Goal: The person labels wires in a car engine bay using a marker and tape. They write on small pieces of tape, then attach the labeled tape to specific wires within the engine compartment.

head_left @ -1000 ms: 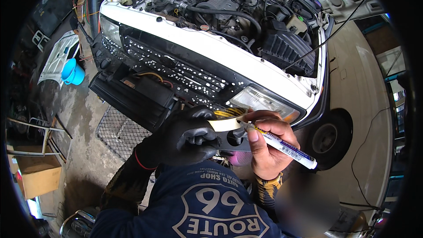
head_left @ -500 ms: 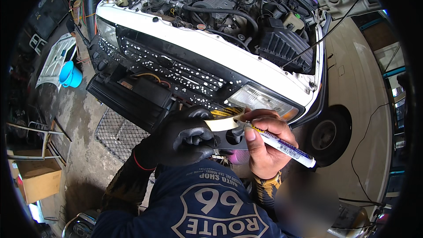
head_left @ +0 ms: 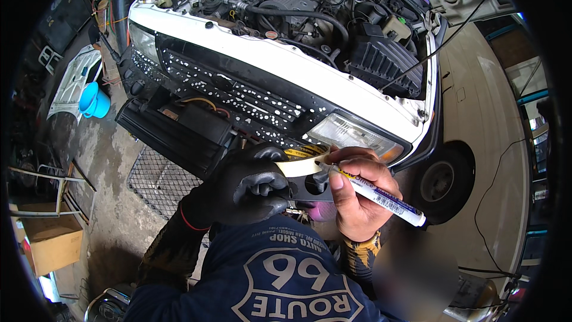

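Note:
My left hand (head_left: 253, 185), in a black glove, is closed round a roll of cream masking tape (head_left: 298, 169). The inside of the roll's core shows yellow and black. Bare and pinched round a white marker pen (head_left: 387, 203), my right hand (head_left: 363, 194) is just right of the roll. The marker's dark tip is at the right part of the tape's outer face; whether it touches I cannot tell. My right fingertips are close to the roll's edge. Under the hands, a dark grey part with a round hole (head_left: 316, 185) is partly covered.
Ahead stands a white car with its engine bay (head_left: 298, 9) exposed and white-spotted black grille (head_left: 238, 95). A black box-shaped part (head_left: 173, 128) sticks out before it. Left are a blue bucket (head_left: 95, 101), a mesh panel (head_left: 158, 179) and a cardboard box (head_left: 53, 241). A tyre (head_left: 444, 182) is at right.
The marker has shifted very slightly to the left along the tape with my right hand. My left hand and the roll have hardly moved.

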Available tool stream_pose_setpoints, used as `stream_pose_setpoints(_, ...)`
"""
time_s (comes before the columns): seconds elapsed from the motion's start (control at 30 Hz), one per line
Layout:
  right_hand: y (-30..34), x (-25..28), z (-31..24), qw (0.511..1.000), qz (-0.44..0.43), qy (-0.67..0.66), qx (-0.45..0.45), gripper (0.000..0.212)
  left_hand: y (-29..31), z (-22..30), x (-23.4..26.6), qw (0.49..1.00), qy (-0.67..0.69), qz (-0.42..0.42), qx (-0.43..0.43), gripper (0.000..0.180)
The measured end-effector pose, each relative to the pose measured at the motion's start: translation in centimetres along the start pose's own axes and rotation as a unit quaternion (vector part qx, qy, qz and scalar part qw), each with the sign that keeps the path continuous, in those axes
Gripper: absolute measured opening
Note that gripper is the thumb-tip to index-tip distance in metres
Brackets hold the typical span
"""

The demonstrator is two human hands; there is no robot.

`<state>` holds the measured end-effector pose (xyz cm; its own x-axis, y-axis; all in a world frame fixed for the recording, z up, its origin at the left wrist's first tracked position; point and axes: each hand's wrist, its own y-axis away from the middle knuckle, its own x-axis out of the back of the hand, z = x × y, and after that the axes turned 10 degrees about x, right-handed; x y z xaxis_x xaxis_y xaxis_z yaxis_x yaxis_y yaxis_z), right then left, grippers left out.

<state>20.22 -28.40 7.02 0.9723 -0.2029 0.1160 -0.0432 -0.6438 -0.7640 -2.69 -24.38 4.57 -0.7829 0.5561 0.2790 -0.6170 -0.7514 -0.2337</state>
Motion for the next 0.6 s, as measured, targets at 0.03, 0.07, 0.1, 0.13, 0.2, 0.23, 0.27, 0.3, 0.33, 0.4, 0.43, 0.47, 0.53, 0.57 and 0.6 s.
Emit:
stream_pose_setpoints(0.03,0.04,-0.03,0.05,1.0,0.002,0.001,-0.001,0.017,-0.01,-0.05,0.04,1.0,-0.009,-0.002,0.001,0.027)
stream_pose_setpoints(0.07,0.08,-0.07,0.11,1.0,0.004,0.0,-0.002,0.017,-0.02,-0.11,0.08,1.0,-0.023,-0.004,-0.002,0.028)
stream_pose_setpoints(0.1,0.13,-0.11,0.16,1.0,0.006,-0.002,-0.004,0.017,-0.04,-0.18,0.08,0.999,-0.038,0.0,-0.007,0.028)
stream_pose_setpoints(0.13,0.18,-0.14,0.22,1.0,0.007,-0.003,-0.006,0.017,-0.06,-0.23,0.07,0.999,-0.036,-0.001,-0.005,0.027)
stream_pose_setpoints(0.2,0.28,-0.16,0.29,1.0,0.017,-0.016,-0.018,0.018,-0.13,-0.32,-0.01,0.999,-0.038,0.007,-0.005,0.027)
stream_pose_setpoints(0.23,0.32,-0.16,0.31,0.999,0.023,-0.022,-0.025,0.018,-0.16,-0.34,-0.03,0.999,-0.029,0.011,-0.008,0.027)
stream_pose_setpoints(0.27,0.36,-0.14,0.35,0.999,0.023,-0.025,-0.024,0.017,-0.19,-0.35,-0.08,1.0,-0.024,0.015,-0.009,0.026)
stream_pose_setpoints(0.3,0.38,-0.11,0.38,0.999,0.024,-0.027,-0.024,0.017,-0.21,-0.32,-0.07,0.999,-0.026,0.015,-0.009,0.026)
stream_pose_setpoints(0.33,0.41,-0.08,0.43,0.999,0.025,-0.03,-0.024,0.017,-0.24,-0.29,-0.08,1.0,-0.021,0.01,-0.003,0.026)
stream_pose_setpoints(0.4,0.44,0.02,0.52,0.999,0.024,-0.033,-0.023,0.017,-0.24,-0.14,-0.03,1.0,-0.025,-0.002,0.011,0.026)
stream_pose_setpoints(0.43,0.45,0.07,0.58,0.999,0.022,-0.03,-0.019,0.017,-0.23,-0.06,-0.07,0.999,-0.022,-0.007,0.024,0.025)
stream_pose_setpoints(0.47,0.46,0.11,0.62,0.999,0.023,-0.035,-0.02,0.017,-0.22,0.04,-0.07,0.999,-0.019,-0.006,0.034,0.023)
stream_pose_setpoints(0.53,0.49,0.19,0.71,0.999,0.022,-0.036,-0.014,0.017,-0.24,0.17,-0.14,0.999,-0.011,-0.004,0.046,0.022)
stream_pose_setpoints(0.57,0.5,0.22,0.73,0.999,0.022,-0.036,-0.013,0.017,-0.25,0.2,-0.17,0.999,-0.008,-0.004,0.047,0.022)
stream_pose_setpoints(0.6,0.51,0.25,0.75,0.999,0.021,-0.037,-0.011,0.017,-0.25,0.22,-0.21,0.999,-0.005,-0.004,0.049,0.022)
